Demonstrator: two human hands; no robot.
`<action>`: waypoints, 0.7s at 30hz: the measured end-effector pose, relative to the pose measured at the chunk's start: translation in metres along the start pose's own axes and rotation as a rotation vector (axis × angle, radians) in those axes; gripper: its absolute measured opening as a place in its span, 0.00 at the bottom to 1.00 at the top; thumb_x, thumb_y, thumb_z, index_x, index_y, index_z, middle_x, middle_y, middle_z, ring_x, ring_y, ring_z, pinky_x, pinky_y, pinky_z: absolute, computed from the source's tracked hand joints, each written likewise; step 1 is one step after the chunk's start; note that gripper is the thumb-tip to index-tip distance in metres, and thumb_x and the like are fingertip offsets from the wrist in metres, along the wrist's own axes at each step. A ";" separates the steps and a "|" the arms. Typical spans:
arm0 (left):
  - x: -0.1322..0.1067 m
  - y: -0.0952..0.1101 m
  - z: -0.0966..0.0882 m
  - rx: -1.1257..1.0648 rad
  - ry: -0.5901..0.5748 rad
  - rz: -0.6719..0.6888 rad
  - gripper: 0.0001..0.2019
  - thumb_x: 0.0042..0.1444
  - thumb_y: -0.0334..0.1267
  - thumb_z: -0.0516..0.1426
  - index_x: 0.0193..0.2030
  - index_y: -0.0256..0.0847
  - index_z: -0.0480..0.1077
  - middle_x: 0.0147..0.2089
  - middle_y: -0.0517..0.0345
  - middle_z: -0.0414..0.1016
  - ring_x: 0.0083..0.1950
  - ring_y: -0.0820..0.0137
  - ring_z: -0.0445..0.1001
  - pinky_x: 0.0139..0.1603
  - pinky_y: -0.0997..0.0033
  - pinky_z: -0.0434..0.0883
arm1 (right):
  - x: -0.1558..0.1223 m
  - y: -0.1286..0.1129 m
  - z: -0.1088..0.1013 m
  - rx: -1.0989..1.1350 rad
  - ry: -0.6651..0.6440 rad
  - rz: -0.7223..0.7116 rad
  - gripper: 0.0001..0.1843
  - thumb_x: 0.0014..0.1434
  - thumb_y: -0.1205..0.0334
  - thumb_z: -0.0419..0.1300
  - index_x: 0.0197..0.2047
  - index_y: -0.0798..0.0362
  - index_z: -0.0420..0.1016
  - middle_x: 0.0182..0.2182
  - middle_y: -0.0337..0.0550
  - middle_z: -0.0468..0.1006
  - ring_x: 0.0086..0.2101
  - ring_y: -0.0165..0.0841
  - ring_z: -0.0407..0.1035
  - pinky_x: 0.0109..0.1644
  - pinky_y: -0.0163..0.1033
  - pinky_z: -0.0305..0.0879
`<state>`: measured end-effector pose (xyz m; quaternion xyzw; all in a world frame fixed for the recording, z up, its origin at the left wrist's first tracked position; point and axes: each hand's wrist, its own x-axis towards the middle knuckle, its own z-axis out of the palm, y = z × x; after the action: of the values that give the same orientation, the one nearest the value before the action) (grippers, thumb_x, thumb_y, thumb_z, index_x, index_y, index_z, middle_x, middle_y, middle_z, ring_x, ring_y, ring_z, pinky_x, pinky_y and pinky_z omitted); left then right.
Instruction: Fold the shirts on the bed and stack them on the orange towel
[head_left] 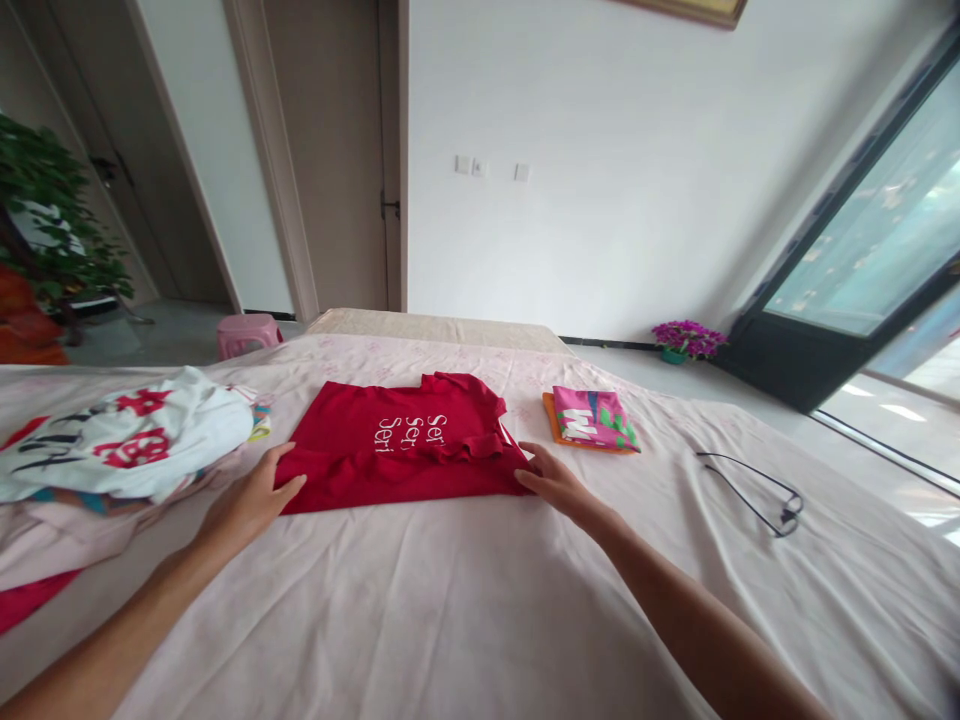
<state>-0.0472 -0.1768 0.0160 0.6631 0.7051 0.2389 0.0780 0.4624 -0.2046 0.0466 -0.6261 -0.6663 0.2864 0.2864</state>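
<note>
A red T-shirt point(330, 430) with white lettering lies on the bed in front of me, its near side folded over toward the middle. My left hand point(259, 492) grips the fold at the shirt's left end, the thumb on top of the cloth. At the opposite end, near the sleeve and neckline, my right hand point(553, 478) pinches the same folded strip. The undersides of both grips are hidden. Just beyond my right hand sits a small folded stack, a pink printed garment point(596, 418) over an orange one.
To the left is a loose heap of clothes topped by a white printed shirt point(142, 435). Black-framed glasses point(787, 515) rest on the pale sheet point(450, 600) at right. A pink stool point(249, 332) and potted purple flowers point(686, 338) stand on the floor beyond the bed.
</note>
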 end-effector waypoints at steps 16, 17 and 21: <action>-0.039 0.023 -0.007 -0.040 -0.147 -0.003 0.30 0.61 0.52 0.48 0.67 0.41 0.58 0.52 0.45 0.79 0.53 0.56 0.79 0.50 0.64 0.72 | -0.030 -0.008 -0.037 -0.540 0.017 -0.245 0.23 0.62 0.60 0.56 0.61 0.45 0.69 0.48 0.44 0.78 0.45 0.38 0.74 0.46 0.38 0.65; -0.036 0.026 -0.009 -0.034 -0.141 -0.014 0.31 0.60 0.54 0.49 0.67 0.41 0.58 0.50 0.45 0.80 0.53 0.56 0.79 0.49 0.64 0.72 | -0.029 -0.013 -0.035 -0.568 0.041 -0.274 0.25 0.61 0.61 0.56 0.62 0.45 0.68 0.49 0.45 0.77 0.45 0.38 0.73 0.46 0.38 0.64; -0.015 0.036 -0.010 -0.002 -0.152 -0.031 0.32 0.58 0.54 0.51 0.65 0.39 0.61 0.46 0.45 0.81 0.49 0.56 0.80 0.49 0.62 0.72 | -0.016 -0.038 -0.022 -0.679 0.062 -0.401 0.31 0.59 0.63 0.57 0.66 0.46 0.65 0.50 0.47 0.74 0.44 0.37 0.71 0.46 0.37 0.63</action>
<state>-0.0179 -0.1936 0.0374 0.6682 0.7072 0.1873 0.1355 0.4540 -0.2224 0.0894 -0.5511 -0.8231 -0.0307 0.1333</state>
